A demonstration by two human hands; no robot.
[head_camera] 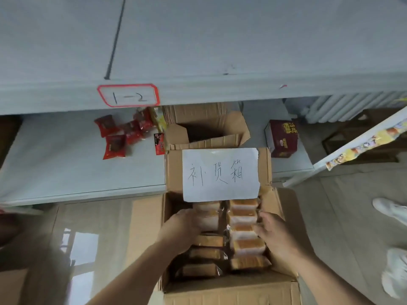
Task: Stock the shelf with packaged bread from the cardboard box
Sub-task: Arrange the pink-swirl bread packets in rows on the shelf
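Observation:
An open cardboard box point(284, 208) stands on the floor below me, holding two rows of clear-wrapped bread packs point(244, 217). A white handwritten paper sheet point(220, 173) is taped to its far flap. My left hand point(182, 226) reaches into the left row and closes around a bread pack point(208, 219) near the far end. My right hand point(273, 232) rests on the right row, fingers curled over the packs there. The pale grey shelf point(198, 40) fills the top of the view, with a red-bordered label reading 1-2 point(128, 95) on its front edge.
A lower shelf board point(66, 172) carries several red snack packets point(114, 146). An empty open carton point(207, 130) sits behind the bread box, a dark red product box point(284, 137) to its right. A radiator point(352, 106) stands far right. White shoes point(394, 260) show at right.

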